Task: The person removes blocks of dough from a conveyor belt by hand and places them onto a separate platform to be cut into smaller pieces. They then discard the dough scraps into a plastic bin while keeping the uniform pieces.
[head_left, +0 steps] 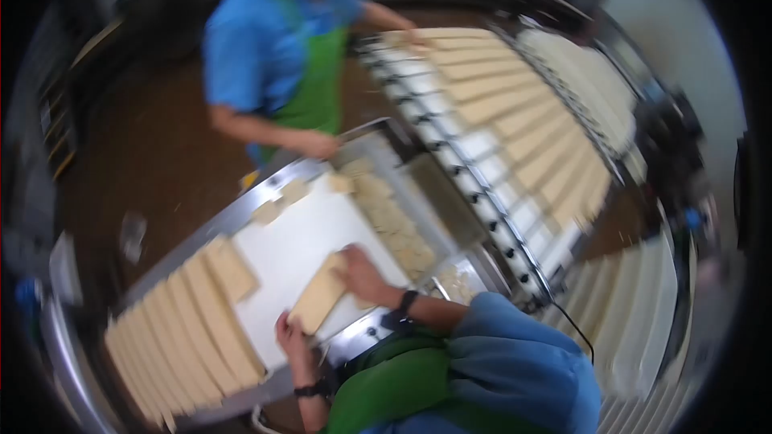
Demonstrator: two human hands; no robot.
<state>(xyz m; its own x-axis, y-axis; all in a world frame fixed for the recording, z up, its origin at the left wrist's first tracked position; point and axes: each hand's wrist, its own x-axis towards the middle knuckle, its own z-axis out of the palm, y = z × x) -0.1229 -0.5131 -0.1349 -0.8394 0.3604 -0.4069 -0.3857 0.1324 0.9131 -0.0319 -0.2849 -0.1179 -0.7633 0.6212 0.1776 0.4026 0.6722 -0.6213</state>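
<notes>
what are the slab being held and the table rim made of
slab: pale tan, matte, flat; looks like dough or a baked sheet, blur leaves it open. table rim: shiny grey with bright glints, likely stainless steel.

Left hand (pixel 291 336) close in, fingers curled in a grip, right hand (pixel 362 275) further out, fingers clasped, forearms outstretched

co-worker (pixel 273 48): head cut off at top | small pieces (pixel 394 225): blurred | left hand (pixel 293 336) grip: unclear
</notes>
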